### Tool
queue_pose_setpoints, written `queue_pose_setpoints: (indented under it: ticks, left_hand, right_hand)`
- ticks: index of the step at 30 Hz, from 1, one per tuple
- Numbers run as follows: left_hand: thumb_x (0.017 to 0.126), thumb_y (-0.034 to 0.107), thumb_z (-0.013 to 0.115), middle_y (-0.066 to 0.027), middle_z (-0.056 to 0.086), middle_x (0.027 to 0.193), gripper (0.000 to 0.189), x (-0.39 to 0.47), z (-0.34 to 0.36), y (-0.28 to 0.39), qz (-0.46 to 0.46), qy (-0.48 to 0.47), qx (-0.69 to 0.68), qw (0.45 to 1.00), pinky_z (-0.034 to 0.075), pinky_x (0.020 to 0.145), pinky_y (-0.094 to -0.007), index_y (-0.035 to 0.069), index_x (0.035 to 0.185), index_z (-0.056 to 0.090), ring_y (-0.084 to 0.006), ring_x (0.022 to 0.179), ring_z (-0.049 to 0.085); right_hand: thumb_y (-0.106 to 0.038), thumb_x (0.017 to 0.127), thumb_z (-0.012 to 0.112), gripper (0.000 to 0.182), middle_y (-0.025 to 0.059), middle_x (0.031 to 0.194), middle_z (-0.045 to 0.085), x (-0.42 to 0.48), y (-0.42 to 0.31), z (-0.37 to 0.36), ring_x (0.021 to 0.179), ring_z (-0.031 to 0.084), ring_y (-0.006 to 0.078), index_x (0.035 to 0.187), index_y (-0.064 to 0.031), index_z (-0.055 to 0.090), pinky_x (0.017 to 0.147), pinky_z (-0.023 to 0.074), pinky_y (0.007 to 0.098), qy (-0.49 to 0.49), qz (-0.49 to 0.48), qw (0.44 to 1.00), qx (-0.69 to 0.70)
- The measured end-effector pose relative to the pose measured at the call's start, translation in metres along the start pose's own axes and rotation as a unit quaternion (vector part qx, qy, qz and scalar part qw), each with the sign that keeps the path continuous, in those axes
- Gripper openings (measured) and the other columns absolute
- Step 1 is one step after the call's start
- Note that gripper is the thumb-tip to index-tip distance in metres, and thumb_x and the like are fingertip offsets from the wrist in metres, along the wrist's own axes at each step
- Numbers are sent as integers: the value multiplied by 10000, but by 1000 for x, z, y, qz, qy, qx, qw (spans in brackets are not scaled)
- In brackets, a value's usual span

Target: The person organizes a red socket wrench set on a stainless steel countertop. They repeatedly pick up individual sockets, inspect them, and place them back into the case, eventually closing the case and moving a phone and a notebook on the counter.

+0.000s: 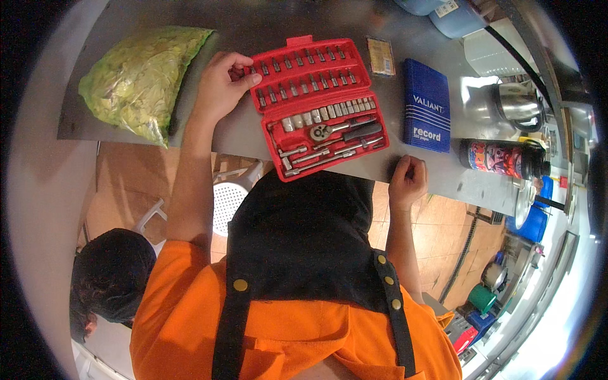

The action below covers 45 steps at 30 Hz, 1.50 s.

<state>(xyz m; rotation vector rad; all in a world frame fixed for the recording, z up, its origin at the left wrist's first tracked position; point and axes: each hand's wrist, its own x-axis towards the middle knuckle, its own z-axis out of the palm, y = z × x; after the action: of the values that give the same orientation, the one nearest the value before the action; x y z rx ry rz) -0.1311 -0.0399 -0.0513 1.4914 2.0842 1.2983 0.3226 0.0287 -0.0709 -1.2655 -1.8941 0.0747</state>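
An open red socket and bit set case [268,114] lies at the table's near edge, its lower part jutting past it. Rows of screwdriver bits [304,85] fill the lid. Below sit sockets [327,111], a ratchet handle [323,132], a dark-handled driver [361,133] and extension bars [313,164]. My left hand [223,85] is at the lid's upper left corner, thumb and index finger on either side of the end bit; whether they grip it or only touch the lid is unclear. My right hand [409,178] rests curled at the table edge, apart from the case, holding nothing visible.
On the metal table [327,19] are a bag of green leafy pieces [137,80], a small packet [380,56], a blue record book [426,107], a patterned bottle [498,156] and a steel jug [517,104]. A person's dark-covered head [114,275] is at lower left, near a white chair [228,204].
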Motion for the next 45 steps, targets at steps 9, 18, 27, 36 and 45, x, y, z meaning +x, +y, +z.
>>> queue_pose_setpoints:
  ticks: [9,18,27,36,45]
  left_hand:
    - [830,149,926,-71,652,989,365,0,-3,1,-4,-14,-13,1000,579,809,-344,66,1146,764,-194,852,663]
    - [859,183,897,-116,687,1055,285,-26,5,12,77,92,16,993,584,812,-374,59,1098,803,-259,926,718]
    - [860,179,874,-156,695,1074,257,-29,11,12,137,121,70,981,584,809,-396,54,1073,802,-322,963,720]
    - [824,166,910,-101,636,983,299,-24,4,20,84,64,11,994,559,749,-366,51,1046,744,-236,866,669]
    - [808,163,926,-89,628,971,335,-23,6,11,90,67,-7,994,557,747,-346,41,1062,745,-217,846,660]
  right_hand:
    - [-89,990,718,145,113,760,642,0,2,0,644,603,244,868,-16,694,610,484,375,4,-16,1000,-12]
    - [-129,964,735,149,131,772,655,-3,4,1,683,633,343,845,-58,681,629,508,446,-6,12,1000,6]
    - [-99,986,720,137,106,767,644,-2,5,1,650,608,242,875,-28,686,611,487,374,0,-15,1000,6]
    - [-106,995,717,151,111,761,629,0,3,1,656,604,254,876,-19,687,617,483,382,-7,-12,1000,7]
    - [-118,981,724,150,125,776,648,1,1,-1,697,633,314,857,-45,681,642,510,429,-19,8,1000,-8]
